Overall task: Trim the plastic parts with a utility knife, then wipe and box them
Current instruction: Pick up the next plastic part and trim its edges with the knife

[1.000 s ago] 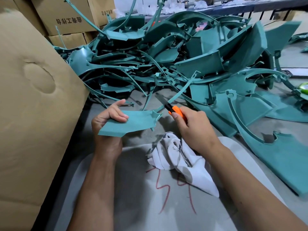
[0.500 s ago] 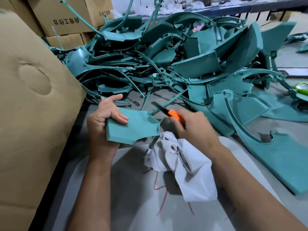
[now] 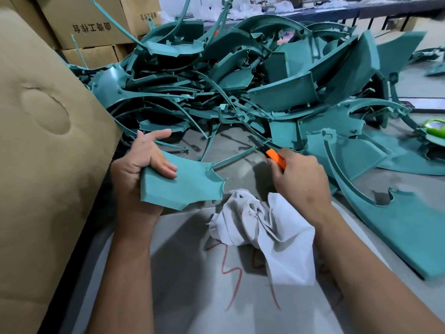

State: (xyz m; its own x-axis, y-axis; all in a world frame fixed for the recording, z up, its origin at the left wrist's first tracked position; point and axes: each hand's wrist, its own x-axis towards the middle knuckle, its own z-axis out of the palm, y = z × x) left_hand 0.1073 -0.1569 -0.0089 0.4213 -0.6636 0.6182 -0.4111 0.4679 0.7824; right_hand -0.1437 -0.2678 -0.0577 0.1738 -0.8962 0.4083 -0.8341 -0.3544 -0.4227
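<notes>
- Head view: left hand (image 3: 142,172) grips a flat teal plastic part (image 3: 183,184) at about 9 o'clock of the working area, thumb under, fingers (image 3: 166,168) curled over its near-left corner; index finger lifted off.
- Right hand (image 3: 301,184) at 3 o'clock, fingers clamped on the orange utility knife (image 3: 275,159); dark blade points up toward 11 o'clock, near a thin teal runner (image 3: 234,158) that runs from the part's far-right corner (contact with the blade cannot be told).
- White cloth (image 3: 267,227) lies crumpled on the table (image 3: 192,297) at 6 o'clock, just under the right wrist.
- Heap of untrimmed teal parts (image 3: 240,80) fills 12 o'clock; cardboard box (image 3: 36,153) stands at the left edge, printed cartons (image 3: 91,27) behind.
- Judgement: step in hand is trimming the runner off the held part. To do it well, keep the left fingers behind the cut line, lay the blade flush to the part's edge, stroke away from the holding hand, shave lightly so no nub or gouge is left.
- Wiping and boxing not yet done.
</notes>
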